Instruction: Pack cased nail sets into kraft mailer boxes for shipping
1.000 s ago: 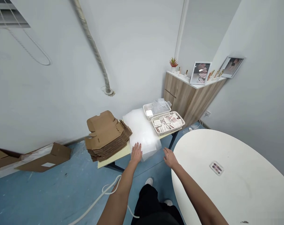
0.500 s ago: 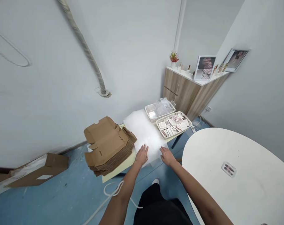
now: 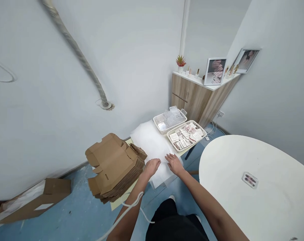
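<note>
Since the earlier frames, my right hand (image 3: 175,164) had come in from beside the white sheets (image 3: 149,139) to above their near part, and my left hand (image 3: 151,168) had gone from flat and spread to curled. The sheets lay just right of the cardboard stack (image 3: 114,162), on the same narrow table (image 3: 114,205). My left fingertips were drawn narrowly together, near the stack's right side; I could not tell whether they gripped a sheet's edge. My right fingers were loosely bent, farther right of the stack, their contact unclear. Beyond the sheets from the stack stood a basket of clear cases (image 3: 175,127) and a basket of printed cards (image 3: 192,144).
</note>
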A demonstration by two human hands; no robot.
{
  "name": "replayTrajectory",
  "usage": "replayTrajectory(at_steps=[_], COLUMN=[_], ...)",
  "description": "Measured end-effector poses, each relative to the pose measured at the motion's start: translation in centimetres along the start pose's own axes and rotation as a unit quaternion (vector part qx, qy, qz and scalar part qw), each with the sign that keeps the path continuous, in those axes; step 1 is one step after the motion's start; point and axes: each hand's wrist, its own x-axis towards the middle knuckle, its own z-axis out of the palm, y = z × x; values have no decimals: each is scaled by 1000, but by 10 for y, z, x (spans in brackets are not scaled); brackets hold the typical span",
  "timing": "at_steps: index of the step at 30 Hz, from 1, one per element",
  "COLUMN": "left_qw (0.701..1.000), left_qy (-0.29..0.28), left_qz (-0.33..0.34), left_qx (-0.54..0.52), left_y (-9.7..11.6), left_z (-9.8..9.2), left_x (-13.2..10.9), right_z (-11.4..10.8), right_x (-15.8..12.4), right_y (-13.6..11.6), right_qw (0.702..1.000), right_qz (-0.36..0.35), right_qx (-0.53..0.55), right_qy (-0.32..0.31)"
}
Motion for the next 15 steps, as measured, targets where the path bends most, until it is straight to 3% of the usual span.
replayTrajectory(at_steps=[4, 7, 10, 15], left_qw=[993, 984, 971, 952], left_qy=[46, 66, 82, 93], left_qz=[72, 111, 147, 208], left_qx=[-76, -126, -169, -204], left_y=[26, 64, 118, 222], left_z=[-30, -36, -19, 43], left_x=[4, 14, 26, 40], right_z=[-22, -43, -67, -109], right_x=[-4, -24, -62, -164], right_y=[21, 50, 87, 148], right_qw=[995, 982, 963, 920], right_qz=[5, 27, 72, 129], right_qx=[56, 90, 100, 82], right_qy=[83, 165, 241, 360])
